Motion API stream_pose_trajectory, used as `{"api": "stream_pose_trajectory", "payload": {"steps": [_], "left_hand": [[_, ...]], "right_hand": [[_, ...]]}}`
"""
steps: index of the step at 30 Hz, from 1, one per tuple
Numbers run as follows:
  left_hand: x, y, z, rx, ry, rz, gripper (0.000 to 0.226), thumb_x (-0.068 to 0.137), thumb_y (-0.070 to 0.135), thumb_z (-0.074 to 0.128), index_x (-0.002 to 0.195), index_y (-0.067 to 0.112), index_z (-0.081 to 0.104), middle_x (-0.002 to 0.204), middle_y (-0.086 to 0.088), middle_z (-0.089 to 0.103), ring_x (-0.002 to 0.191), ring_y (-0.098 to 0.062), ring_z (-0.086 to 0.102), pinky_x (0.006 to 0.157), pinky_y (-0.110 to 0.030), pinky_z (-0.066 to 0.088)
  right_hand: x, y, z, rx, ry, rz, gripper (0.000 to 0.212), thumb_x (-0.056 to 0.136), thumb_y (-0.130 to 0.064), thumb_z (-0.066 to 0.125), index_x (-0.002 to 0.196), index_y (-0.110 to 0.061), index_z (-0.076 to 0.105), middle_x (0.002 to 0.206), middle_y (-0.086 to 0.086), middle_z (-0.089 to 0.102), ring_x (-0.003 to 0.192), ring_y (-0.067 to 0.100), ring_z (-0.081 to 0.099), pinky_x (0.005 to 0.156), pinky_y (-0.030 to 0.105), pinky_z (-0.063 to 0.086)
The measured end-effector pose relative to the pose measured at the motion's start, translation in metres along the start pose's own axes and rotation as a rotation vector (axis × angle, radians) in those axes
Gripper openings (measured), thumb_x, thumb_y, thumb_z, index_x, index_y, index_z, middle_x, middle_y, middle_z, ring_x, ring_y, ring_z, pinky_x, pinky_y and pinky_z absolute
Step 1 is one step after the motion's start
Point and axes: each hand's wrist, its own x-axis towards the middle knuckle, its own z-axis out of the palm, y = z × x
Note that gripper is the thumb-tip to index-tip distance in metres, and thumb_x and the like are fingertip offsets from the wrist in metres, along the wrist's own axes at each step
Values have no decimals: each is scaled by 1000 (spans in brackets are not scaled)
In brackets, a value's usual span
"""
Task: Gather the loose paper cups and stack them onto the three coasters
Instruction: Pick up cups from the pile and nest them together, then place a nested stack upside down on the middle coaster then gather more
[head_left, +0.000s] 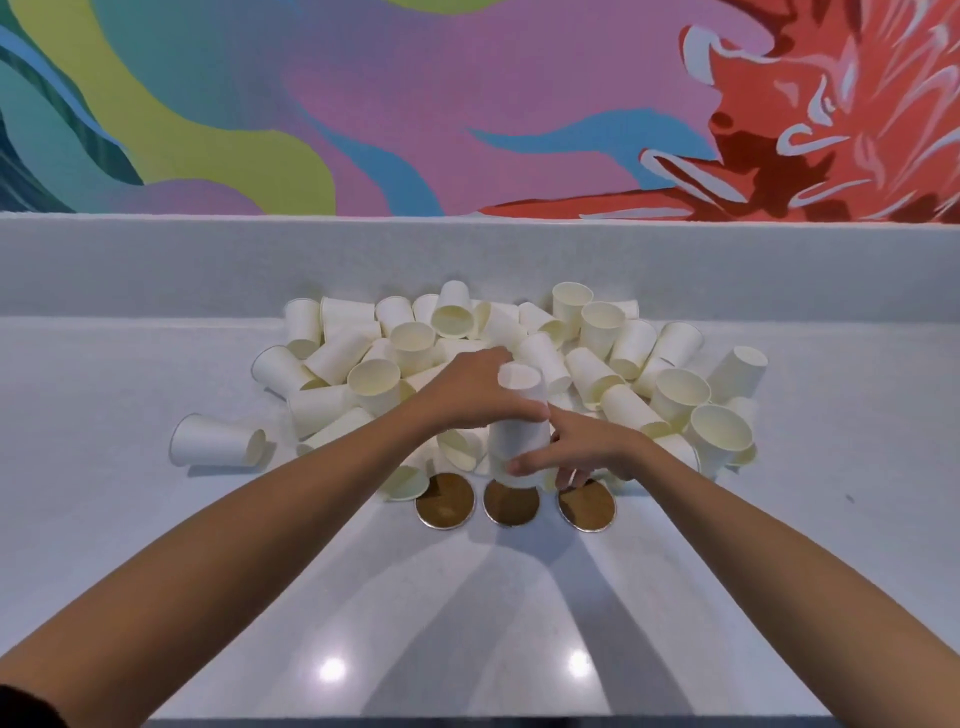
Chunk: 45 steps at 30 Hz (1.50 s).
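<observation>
Three round brown coasters lie in a row on the white counter: left (444, 501), middle (511, 505), right (587, 506). Behind them sprawls a heap of loose white paper cups (597, 332). My left hand (467, 389) grips an upside-down cup (522, 382) at the top of a short upside-down stack (517, 447). The stack stands at the back edge of the middle coaster. My right hand (582, 449) holds the stack's lower part, its index finger laid across the front.
One cup (218, 440) lies on its side apart from the heap at the left. A low white ledge (156, 260) runs behind the heap, under a colourful mural wall. The glossy counter (467, 623) stretches toward me.
</observation>
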Motion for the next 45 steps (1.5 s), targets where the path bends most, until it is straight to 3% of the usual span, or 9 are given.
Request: {"api": "stream_pose_trajectory", "payload": {"steps": [3, 6, 9, 15, 22, 26, 33, 42, 45], "left_hand": [[-10, -2, 12, -32, -74, -6, 51, 71, 48, 78, 106, 19, 54, 96, 4, 60, 84, -14, 60, 59, -26, 53], [-13, -4, 25, 21, -72, -25, 56, 71, 50, 77, 110, 17, 53, 99, -1, 62, 86, -20, 64, 67, -34, 57], [-9, -9, 34, 89, -62, -23, 58, 70, 53, 75, 109, 16, 54, 101, -1, 62, 89, -20, 61, 75, -39, 56], [-6, -16, 44, 188, -108, -25, 63, 72, 52, 73, 118, 15, 51, 111, -2, 59, 98, -19, 55, 82, -38, 52], [-7, -26, 47, 209, -133, -3, 56, 75, 48, 74, 112, 14, 49, 101, 0, 54, 89, -16, 49, 57, -23, 32], [-5, -29, 50, 241, -128, -3, 56, 74, 49, 74, 110, 14, 50, 100, 0, 54, 86, -16, 48, 54, -23, 28], [0, -31, 47, 243, -150, 9, 57, 74, 48, 74, 112, 13, 51, 104, -3, 56, 92, -18, 51, 65, -27, 36], [2, -32, 54, 281, -193, -11, 61, 74, 44, 75, 119, 13, 47, 112, -6, 57, 97, -21, 54, 67, -29, 37], [3, -31, 51, 259, -230, -15, 75, 69, 44, 80, 126, 15, 42, 117, -5, 56, 99, -20, 53, 71, -30, 42]], "right_hand": [[1, 10, 6, -36, -70, 43, 76, 69, -54, 77, 130, -39, 35, 105, -2, 61, 76, 16, 67, 72, 31, 58], [5, 21, 13, -62, -51, -2, 85, 62, -55, 80, 132, -41, 35, 121, -6, 57, 105, 20, 62, 91, 43, 55], [10, 30, 20, -83, 12, -75, 88, 65, -52, 80, 138, -38, 33, 132, -9, 53, 118, 18, 52, 102, 40, 45], [20, 41, 37, -123, 127, -110, 83, 69, -47, 79, 139, -29, 38, 131, -3, 55, 116, 19, 53, 97, 34, 46], [25, 46, 49, -142, 193, -119, 76, 66, -46, 80, 131, -26, 47, 122, -1, 63, 108, 20, 59, 92, 40, 51], [29, 46, 53, -155, 210, -118, 73, 66, -45, 80, 129, -24, 49, 120, 0, 64, 106, 21, 59, 90, 40, 51], [34, 43, 53, -165, 223, -109, 76, 63, -49, 79, 128, -24, 48, 119, 1, 64, 103, 21, 60, 89, 43, 52], [36, 47, 57, -162, 222, -117, 75, 62, -47, 81, 126, -25, 50, 118, -2, 64, 104, 20, 59, 90, 42, 52], [35, 46, 54, -196, 198, -107, 75, 63, -42, 82, 127, -23, 48, 116, -4, 62, 102, 18, 58, 89, 38, 51]]}}
